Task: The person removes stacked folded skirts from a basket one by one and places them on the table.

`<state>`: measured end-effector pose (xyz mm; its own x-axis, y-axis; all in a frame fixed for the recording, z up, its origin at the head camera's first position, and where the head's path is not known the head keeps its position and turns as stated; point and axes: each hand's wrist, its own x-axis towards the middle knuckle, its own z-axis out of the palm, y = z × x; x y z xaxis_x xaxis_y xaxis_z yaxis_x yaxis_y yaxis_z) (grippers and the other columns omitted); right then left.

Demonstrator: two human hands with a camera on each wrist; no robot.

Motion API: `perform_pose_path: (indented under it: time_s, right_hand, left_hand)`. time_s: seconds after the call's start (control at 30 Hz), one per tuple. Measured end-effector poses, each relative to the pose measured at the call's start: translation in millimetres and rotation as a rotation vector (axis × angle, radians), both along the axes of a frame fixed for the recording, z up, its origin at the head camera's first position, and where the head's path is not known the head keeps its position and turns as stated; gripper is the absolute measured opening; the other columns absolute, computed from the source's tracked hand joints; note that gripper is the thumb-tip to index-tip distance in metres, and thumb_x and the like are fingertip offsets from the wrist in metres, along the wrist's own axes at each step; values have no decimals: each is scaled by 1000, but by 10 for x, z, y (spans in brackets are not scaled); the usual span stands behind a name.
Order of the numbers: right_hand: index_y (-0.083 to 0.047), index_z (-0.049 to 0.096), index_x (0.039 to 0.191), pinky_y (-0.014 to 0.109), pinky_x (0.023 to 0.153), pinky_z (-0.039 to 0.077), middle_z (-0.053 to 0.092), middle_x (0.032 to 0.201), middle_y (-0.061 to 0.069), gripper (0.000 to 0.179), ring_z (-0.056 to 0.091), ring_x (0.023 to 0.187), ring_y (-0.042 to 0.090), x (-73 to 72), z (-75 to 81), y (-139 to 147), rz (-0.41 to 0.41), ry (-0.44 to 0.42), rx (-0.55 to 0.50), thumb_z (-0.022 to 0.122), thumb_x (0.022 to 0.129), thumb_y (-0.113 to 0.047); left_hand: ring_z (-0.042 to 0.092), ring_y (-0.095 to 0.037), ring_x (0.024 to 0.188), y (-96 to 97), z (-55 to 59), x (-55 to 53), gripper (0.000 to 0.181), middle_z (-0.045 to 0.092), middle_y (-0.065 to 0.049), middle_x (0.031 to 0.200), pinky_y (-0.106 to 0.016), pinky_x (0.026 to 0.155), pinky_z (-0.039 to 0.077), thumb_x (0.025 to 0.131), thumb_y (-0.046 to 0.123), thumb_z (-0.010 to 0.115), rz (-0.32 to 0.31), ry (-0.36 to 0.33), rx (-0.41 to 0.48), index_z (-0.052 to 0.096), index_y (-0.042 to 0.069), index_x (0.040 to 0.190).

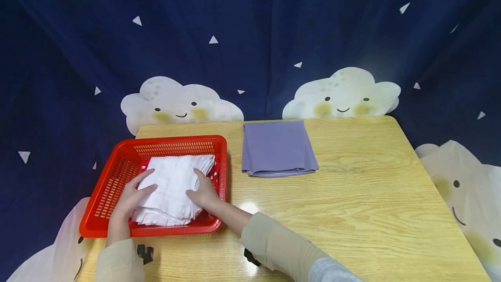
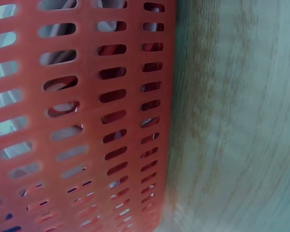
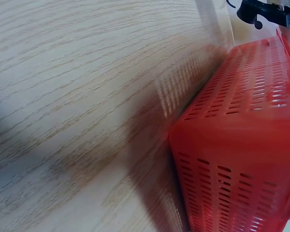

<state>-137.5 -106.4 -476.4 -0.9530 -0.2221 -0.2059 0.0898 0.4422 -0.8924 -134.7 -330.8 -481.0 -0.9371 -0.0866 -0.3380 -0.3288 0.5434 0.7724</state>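
A folded white cloth (image 1: 170,182) lies inside a red plastic basket (image 1: 180,229), over a red fabric with white dots (image 1: 214,173). Along the cloth's left side rests my left hand (image 1: 131,197), thumb and forefinger spread apart on its surface. My right hand (image 1: 205,193) reaches in over the basket's right rim and touches the cloth's right edge, its thumb and forefinger also spread. Both wrist views are filled by the slotted outer walls of the basket and tabletop; the hands themselves are hidden there.
A folded purple cloth (image 1: 275,148) lies at the back of the wooden table (image 1: 364,199), right of the basket. Behind the table hangs a dark blue curtain (image 1: 258,34) with smiling clouds and white triangles. Black wrist mounts (image 1: 145,253) show below the forearms.
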Motion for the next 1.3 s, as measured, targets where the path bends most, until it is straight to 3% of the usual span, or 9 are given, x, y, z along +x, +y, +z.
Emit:
perform_pose_path:
  time_s: [0.37,0.73,1.07,1.3]
  right_hand:
    - [-7,50,130,34,95,42,56,121,14,62,51,113,27,-3,-37,-5,-46,130,-27,65,71,4]
    - [-10,49,132,33,95,42,55,124,11,62,51,115,24,-5,118,156,19,254,-32,64,73,4]
    - [-10,51,130,30,95,42,55,125,9,62,51,115,22,0,156,242,51,294,-26,63,72,5]
    - [-12,50,132,31,95,42,54,127,9,63,49,118,22,2,171,268,67,253,-38,61,73,6]
  left_hand:
    - [18,-42,129,10,25,17,64,19,-23,147,-64,101,18,88,30,58,31,34,19,29,13,143]
    - [20,-40,130,60,60,60,61,24,-23,145,-63,102,17,88,29,59,37,152,34,34,9,141]
    - [25,-42,127,182,162,105,58,29,-26,142,-61,101,22,89,26,58,61,99,-73,36,8,140]
    - [30,-43,121,262,259,139,56,33,-30,136,-59,98,29,86,18,59,81,80,-149,40,3,136]
